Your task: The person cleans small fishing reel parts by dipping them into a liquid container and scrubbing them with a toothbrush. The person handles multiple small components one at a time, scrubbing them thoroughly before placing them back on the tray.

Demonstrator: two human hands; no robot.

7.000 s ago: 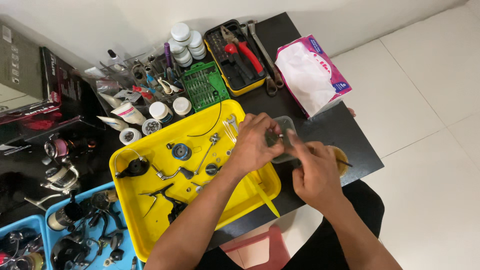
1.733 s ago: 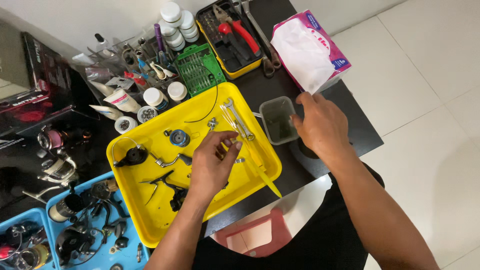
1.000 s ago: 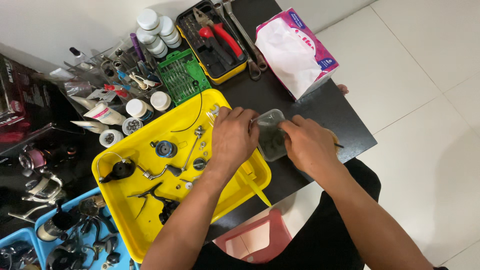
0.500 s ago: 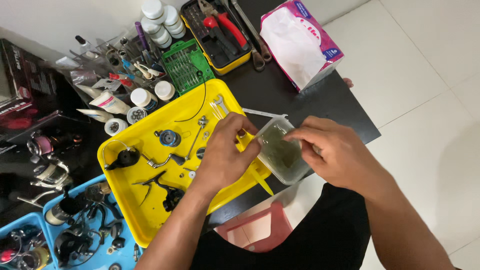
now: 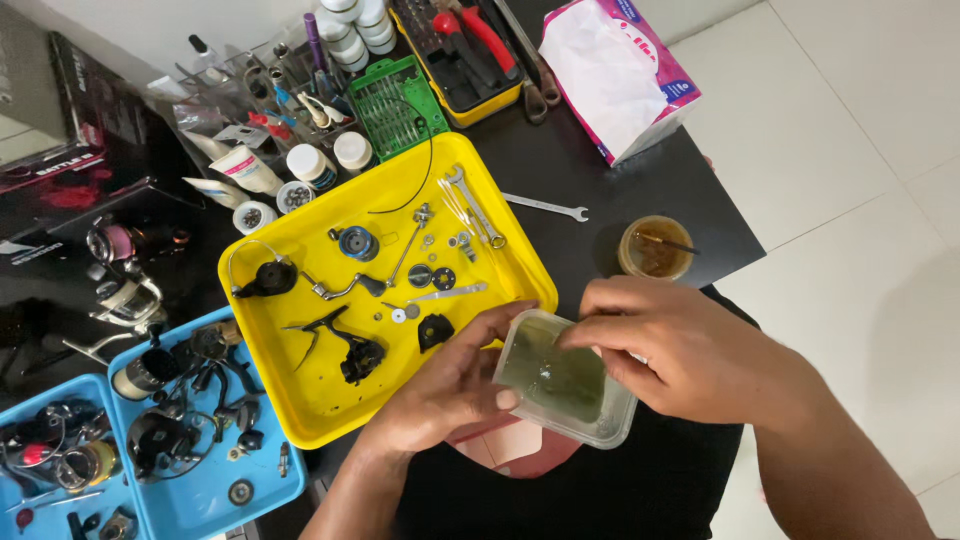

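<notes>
My left hand (image 5: 440, 390) and right hand (image 5: 690, 350) each hold one clear tub (image 5: 565, 378) of murky green liquid, just past the yellow tray (image 5: 300, 400). My right fingertips dip inside, hiding something small.

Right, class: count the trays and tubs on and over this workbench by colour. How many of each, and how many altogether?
Yellow trays: 2, the big yellow tray and the yellow tool tray.
Blue trays: 2, the blue tray and the far-left blue tray.
Clear tubs: 1, the clear tub, held by the left hand and right hand.
Total: 5
</notes>
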